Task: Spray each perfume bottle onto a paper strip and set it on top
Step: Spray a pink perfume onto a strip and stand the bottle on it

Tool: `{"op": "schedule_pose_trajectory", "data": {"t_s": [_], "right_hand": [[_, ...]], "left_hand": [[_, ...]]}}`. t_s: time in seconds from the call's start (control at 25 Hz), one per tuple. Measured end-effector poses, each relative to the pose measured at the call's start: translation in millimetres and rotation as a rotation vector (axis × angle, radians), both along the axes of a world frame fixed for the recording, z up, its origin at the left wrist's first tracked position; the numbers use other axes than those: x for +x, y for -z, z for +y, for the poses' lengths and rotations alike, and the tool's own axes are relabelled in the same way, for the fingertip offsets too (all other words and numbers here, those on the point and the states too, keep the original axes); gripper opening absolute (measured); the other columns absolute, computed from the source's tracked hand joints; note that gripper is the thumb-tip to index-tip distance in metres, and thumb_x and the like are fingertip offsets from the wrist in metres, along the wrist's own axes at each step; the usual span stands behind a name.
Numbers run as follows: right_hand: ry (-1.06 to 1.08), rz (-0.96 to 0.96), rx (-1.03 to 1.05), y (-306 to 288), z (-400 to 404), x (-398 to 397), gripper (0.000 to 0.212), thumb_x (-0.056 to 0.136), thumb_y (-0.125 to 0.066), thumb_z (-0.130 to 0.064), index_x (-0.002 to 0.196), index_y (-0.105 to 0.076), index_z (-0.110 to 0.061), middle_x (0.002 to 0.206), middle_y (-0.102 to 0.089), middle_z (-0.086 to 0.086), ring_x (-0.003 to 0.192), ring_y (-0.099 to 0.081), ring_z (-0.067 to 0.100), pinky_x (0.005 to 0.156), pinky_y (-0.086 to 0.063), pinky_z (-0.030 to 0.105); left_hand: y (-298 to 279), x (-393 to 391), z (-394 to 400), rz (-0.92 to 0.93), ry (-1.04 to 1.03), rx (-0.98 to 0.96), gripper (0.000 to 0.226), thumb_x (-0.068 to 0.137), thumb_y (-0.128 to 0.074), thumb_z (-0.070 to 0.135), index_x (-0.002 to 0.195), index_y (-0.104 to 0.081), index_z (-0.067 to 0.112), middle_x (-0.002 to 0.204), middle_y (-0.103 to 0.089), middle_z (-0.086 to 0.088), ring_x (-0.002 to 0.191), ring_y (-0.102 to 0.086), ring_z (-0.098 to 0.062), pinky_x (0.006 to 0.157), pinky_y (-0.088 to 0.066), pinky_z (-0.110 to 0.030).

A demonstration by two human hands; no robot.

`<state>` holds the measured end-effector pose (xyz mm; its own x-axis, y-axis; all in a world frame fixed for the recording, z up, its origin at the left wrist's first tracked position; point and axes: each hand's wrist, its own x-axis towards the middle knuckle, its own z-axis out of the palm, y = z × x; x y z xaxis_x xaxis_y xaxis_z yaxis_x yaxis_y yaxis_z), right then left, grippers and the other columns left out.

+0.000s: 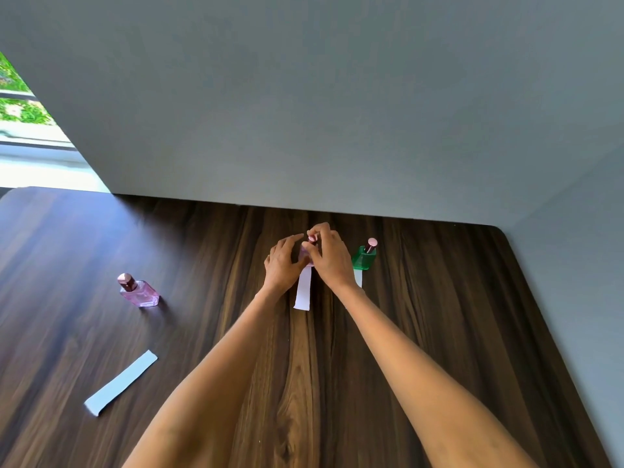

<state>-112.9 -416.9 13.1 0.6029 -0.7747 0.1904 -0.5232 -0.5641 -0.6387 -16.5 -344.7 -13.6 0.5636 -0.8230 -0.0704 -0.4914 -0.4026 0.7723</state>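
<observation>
Both hands, left [283,265] and right [329,256], pinch the middle bottle [305,252] standing, it seems, on its strip [303,292] far across the bench [439,332]; a careless release could topple it.

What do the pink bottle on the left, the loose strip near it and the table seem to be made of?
The pink bottle looks like clear glass or hard plastic: light passes through its tinted body; its cap looks shiny, perhaps metal. The loose strip looks like matte white paper, thin and flat. The table shows dark wood grain with a smooth sheen, possibly laminate.
</observation>
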Motion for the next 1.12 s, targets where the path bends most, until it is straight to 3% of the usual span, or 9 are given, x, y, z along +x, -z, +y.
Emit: {"op": "schedule_pose_trajectory", "data": {"t_s": [0.12,0.24,0.44,0.72,1.12], "right_hand": [[-0.042,0.031,-0.078,0.5,2.0,-0.4,0.028,0.086,-0.065,-0.03,0.107,-0.054,-0.015,0.107,-0.065,0.01,0.099,-0.063,0.024,0.08,-0.053,0.032],[-0.045,0.016,-0.132,6.6,8.8,-5.8,0.042,0.084,-0.066,-0.033,0.12,-0.054,-0.016,0.128,-0.056,0.009,0.119,-0.052,0.025,0.094,-0.047,0.037],[-0.047,0.156,-0.283,18.5,17.6,-19.1,0.056,0.09,-0.052,-0.046,0.14,-0.037,-0.028,0.15,-0.035,0.011,0.139,-0.032,0.032,0.107,-0.035,0.046],[-0.049,0.249,-0.107,22.9,21.1,-17.6,0.063,0.09,-0.046,-0.053,0.145,-0.02,-0.037,0.156,-0.02,0.01,0.145,-0.014,0.031,0.114,-0.023,0.049],[-0.052,0.355,-0.108,13.7,24.9,-18.7,0.059,0.097,-0.042,-0.036,0.147,-0.011,-0.037,0.153,-0.027,0.011,0.145,-0.012,0.031,0.116,-0.022,0.05]], "left_hand": [[-0.3,2.8,0.0,0.027,0.031,-0.005,0.035,0.09,-0.058,0.023,0.125,-0.054,0.018,0.142,-0.046,-0.009,0.133,-0.038,-0.03,0.11,-0.03,-0.056],[-0.5,3.3,-0.7,0.044,0.027,0.0,0.032,0.09,-0.057,0.018,0.122,-0.056,0.013,0.142,-0.046,-0.011,0.133,-0.038,-0.031,0.109,-0.031,-0.057],[0.0,7.3,-2.1,0.015,0.043,0.055,0.041,0.091,-0.057,0.024,0.131,-0.051,0.016,0.146,-0.043,-0.006,0.137,-0.034,-0.029,0.112,-0.022,-0.053],[6.4,8.4,-3.5,0.016,0.037,0.069,0.042,0.091,-0.057,0.029,0.131,-0.05,0.019,0.146,-0.043,-0.005,0.137,-0.032,-0.029,0.112,-0.019,-0.052],[5.8,8.3,-2.8,0.028,0.031,0.06,0.038,0.091,-0.056,0.029,0.127,-0.054,0.02,0.142,-0.047,-0.006,0.134,-0.037,-0.03,0.112,-0.019,-0.053]]}}
